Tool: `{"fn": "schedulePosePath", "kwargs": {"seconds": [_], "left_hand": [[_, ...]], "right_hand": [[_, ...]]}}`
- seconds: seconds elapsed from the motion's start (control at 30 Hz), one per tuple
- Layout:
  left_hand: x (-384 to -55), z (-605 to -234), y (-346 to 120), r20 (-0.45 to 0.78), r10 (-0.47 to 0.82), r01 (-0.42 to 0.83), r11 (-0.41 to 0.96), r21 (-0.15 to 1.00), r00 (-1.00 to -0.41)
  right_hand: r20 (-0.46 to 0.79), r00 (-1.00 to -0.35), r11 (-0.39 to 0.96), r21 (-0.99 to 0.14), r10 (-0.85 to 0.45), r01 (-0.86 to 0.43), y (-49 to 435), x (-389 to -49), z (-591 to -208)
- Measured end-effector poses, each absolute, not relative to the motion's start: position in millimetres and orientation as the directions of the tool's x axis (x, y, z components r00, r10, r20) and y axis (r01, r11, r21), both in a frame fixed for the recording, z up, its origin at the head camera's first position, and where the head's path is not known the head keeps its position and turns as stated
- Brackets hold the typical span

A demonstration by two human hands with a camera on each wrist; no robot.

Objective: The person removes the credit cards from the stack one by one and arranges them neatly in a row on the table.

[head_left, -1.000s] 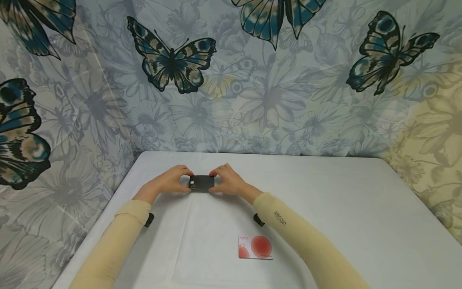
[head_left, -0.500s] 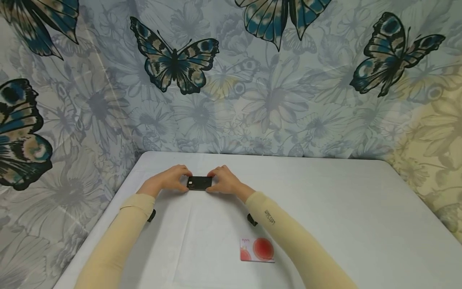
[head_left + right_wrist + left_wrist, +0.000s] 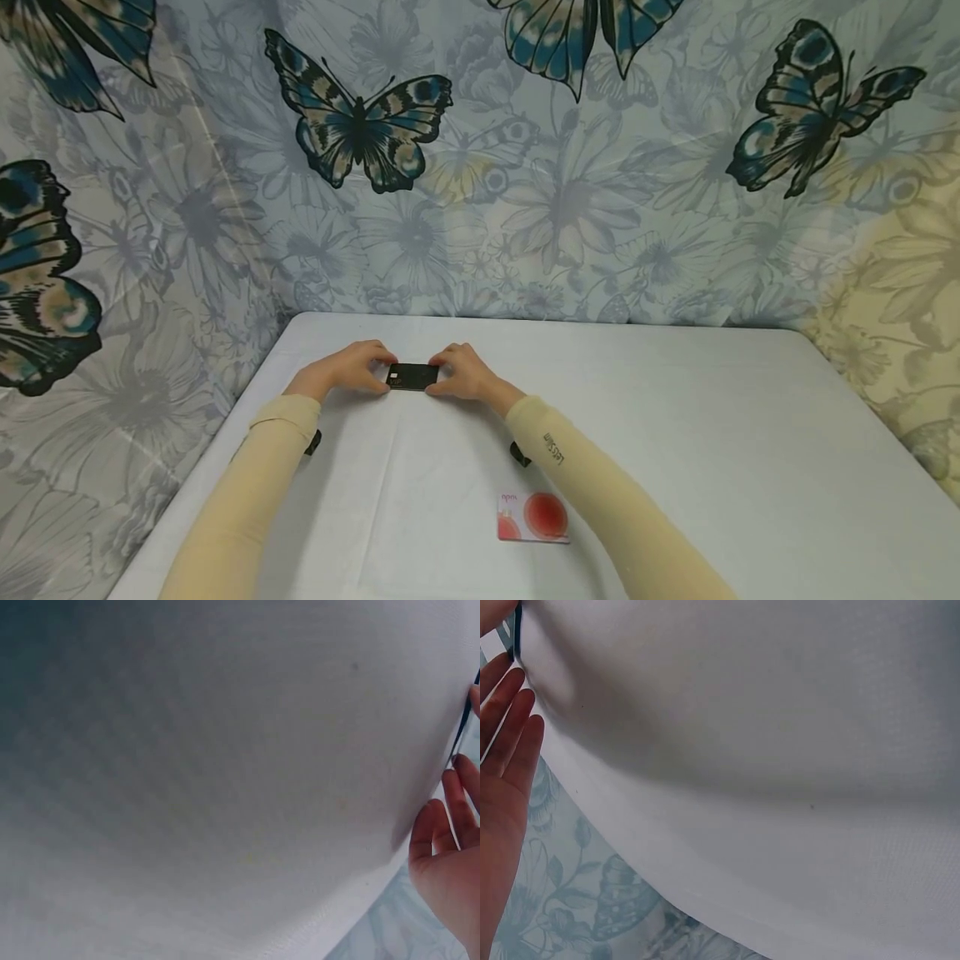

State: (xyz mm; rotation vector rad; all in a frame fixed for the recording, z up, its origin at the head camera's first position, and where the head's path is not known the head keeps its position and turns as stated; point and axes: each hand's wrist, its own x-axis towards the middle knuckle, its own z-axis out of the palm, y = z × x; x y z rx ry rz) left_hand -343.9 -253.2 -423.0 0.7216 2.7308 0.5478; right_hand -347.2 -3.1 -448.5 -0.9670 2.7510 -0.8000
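Observation:
Both hands pinch a black card (image 3: 413,377) by its two short ends, near the far left part of the table. It carries a small light chip square and faint "VIP" lettering. The left hand (image 3: 352,367) grips its left end between thumb and fingers; the right hand (image 3: 468,375) does the same at the right end. In the left wrist view the left hand (image 3: 506,750) shows spread fingers at the card's dark edge (image 3: 518,634). The right wrist view has the right hand (image 3: 450,847) at the picture's edge, beside the card's thin dark side (image 3: 461,724).
A pink and white card with red circles (image 3: 533,517) lies on the white table (image 3: 675,458), close to the right forearm. Behind and to the left stands a backdrop (image 3: 555,225) with flowers and butterflies. Dark wrist straps show under both sleeves.
The hands and the black card have shifted slightly left, and the card now looks flatter, its lettering clearer. The right forearm has moved left too. The pink card stays on the table.

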Motion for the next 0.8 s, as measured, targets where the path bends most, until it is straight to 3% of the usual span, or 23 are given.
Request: {"fn": "schedulePosePath", "kwargs": {"seconds": [0.8], "left_hand": [[-340.4, -427.2, -257.7, -0.119, 0.531, 0.428, 0.779, 0.458, -0.839]], "right_hand": [[0.013, -0.825, 0.699, -0.524, -0.566, -0.487, -5.6, -341.8, -445.8]]}}
